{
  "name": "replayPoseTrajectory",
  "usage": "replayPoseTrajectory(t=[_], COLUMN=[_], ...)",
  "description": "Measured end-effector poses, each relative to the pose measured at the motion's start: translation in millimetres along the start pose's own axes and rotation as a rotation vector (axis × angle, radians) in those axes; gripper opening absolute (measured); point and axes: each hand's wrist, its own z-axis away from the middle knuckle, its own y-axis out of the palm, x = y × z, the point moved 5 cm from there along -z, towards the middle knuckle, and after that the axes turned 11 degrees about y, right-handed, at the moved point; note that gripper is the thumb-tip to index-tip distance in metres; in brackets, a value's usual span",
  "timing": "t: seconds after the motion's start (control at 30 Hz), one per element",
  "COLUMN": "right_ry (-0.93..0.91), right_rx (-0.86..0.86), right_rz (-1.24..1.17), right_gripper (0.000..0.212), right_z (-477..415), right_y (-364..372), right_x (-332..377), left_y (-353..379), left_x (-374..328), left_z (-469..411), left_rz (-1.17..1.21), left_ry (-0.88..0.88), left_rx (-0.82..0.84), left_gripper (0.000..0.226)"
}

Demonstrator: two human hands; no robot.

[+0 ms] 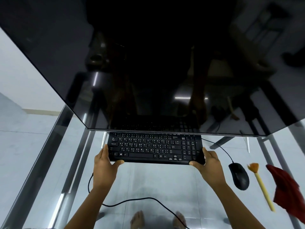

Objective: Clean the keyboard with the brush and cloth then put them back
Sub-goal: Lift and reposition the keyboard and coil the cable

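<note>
Under the lower edge of the dark monitor (148,63), the keyboard (154,148) sits crosswise on the glass bench (156,182), its long axis running left to right. The left hand (104,164) grips its left end and the right hand (209,164) its right end, fingers curled over the short sides and thumbs hooked on the near edge. Whether it rests on the glass or is lifted a little, I cannot tell.

Neither tool is in use yet. The brush (262,187) lies to the right of the right hand, bristles pointing away from the person and handle slanting back toward them, so the right hand is plainly the nearer one. The mouse (239,176) lies between that hand and the brush, so a reach would probably have to go over or round it. The red cloth (287,190) is crumpled farther right, just beside the handle. A cable (132,199) loops across the glass near the person
</note>
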Motion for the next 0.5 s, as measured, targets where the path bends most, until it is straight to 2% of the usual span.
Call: replayPoseTrajectory(t=[0.5], right_ry=[-0.008], right_rx=[0.006], right_rz=[-0.033], right_gripper=[0.083], right_z=[-21], right_y=[0], right_x=[11], left_y=[8], left_x=[-11], left_z=[-11], left_rz=[-0.063], left_ry=[0.044], left_rx=[-0.024], left_gripper=[0.077])
